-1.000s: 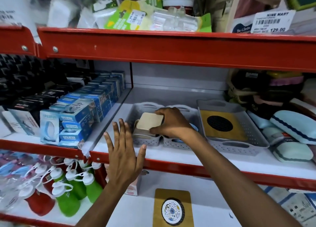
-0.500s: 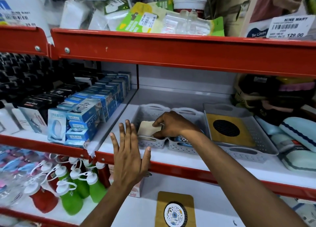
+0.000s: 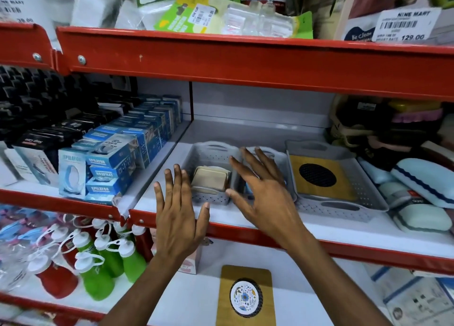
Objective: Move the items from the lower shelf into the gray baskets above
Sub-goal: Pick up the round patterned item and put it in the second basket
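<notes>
Where a second ago the right hand (image 3: pixel 264 193) pinched a beige square item (image 3: pixel 211 182) over the left small gray basket (image 3: pixel 208 157), that hand has now let go and hangs above the baskets with its fingers spread and empty. The item lies inside this basket, stacked on at least one more of its kind; the exact count in the stack cannot be told. The left hand (image 3: pixel 179 217) has stayed in front of the basket, palm away, fingers open and straight, holding nothing, its base over the red shelf edge (image 3: pixel 344 249).

Three gray baskets stand in a row on the middle shelf: two small ones side by side, the second (image 3: pixel 276 155) largely hidden by the right hand, and one wide tray-like basket (image 3: pixel 339 206) to their right. The wide one holds one wooden board with a black round insert (image 3: pixel 318 175). On the lower shelf one wooden board with a white patterned disc (image 3: pixel 245 297) lies flat on the white surface.

Left of the baskets stand stacked blue boxes marked Epilator (image 3: pixel 108 170), with black boxes behind them. Below these hang green and red squeeze bottles (image 3: pixel 98 271) with white caps. To the right of the wide basket lie pale blue soft cases (image 3: pixel 422 218). The place is a shop aisle with red-edged metal shelving and white shelf boards, and a price tag (image 3: pixel 405 25) sits on the top shelf.
</notes>
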